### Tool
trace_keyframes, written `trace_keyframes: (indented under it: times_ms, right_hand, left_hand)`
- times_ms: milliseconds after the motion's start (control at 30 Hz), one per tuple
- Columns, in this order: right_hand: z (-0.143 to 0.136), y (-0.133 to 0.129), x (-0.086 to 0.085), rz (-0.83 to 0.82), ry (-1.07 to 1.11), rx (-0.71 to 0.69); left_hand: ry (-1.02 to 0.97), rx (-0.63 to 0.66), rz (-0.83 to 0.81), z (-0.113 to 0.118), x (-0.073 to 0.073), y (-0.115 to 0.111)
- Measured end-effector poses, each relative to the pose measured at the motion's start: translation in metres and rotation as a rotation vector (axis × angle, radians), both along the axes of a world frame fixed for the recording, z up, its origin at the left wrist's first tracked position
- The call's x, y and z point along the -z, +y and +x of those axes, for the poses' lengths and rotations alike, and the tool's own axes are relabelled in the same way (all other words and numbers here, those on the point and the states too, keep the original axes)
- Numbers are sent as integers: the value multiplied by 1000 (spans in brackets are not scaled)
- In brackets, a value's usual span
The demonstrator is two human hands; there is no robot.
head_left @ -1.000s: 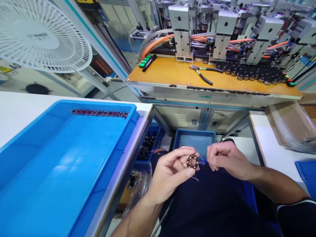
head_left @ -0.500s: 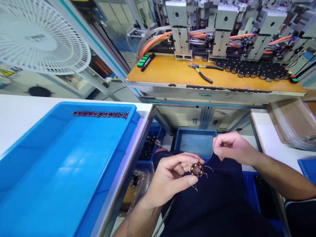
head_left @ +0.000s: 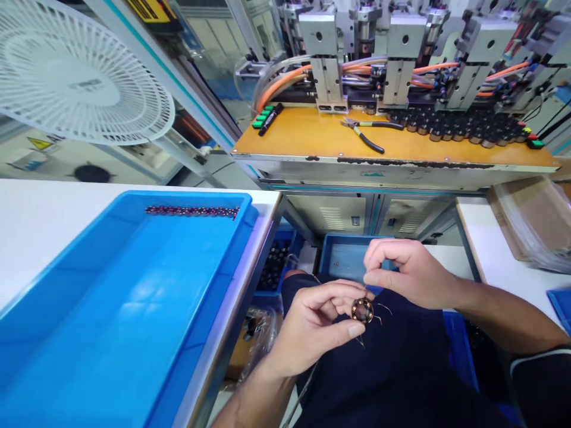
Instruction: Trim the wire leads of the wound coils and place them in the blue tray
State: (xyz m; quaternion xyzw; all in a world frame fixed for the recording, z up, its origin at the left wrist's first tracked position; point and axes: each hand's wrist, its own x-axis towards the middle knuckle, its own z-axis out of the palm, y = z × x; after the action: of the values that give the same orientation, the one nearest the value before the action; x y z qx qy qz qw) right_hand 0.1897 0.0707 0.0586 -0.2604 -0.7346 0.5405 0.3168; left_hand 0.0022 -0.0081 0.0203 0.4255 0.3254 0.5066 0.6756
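Head view: clamps a small copper-wound ring between thumb and fingers of the left hand, above the lap, with thin wires sticking out from its edge. Holds the right hand just above and beside the ring, thumb and fingertips together; cannot tell whether pinching a wire. Shows a big blue tray on a white table to the left, with a row of small parts along its far wall. Shows a smaller blue tray low down beyond the hands. Farther off, shows a yellow-brown bench with pliers lying open, a black marker near its left end and crowded black-topped parts toward its right. Behind these, shows a metal machine with orange hoses; at far left, a white fan.
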Motion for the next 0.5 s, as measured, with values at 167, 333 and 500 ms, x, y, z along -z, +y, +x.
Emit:
trace_keyframes:
  times_ms: [167, 333, 500]
  right_hand:
    - [11, -13, -8, -100, -125, 91]
    - [11, -18, -21, -274, -213, 3]
    - [8, -20, -28, -315, -299, -65]
  left_hand:
    - [34, -117, 102, 2, 0, 2]
    - [110, -135, 176, 3, 1, 3]
    - [146, -137, 173, 2, 2, -1]
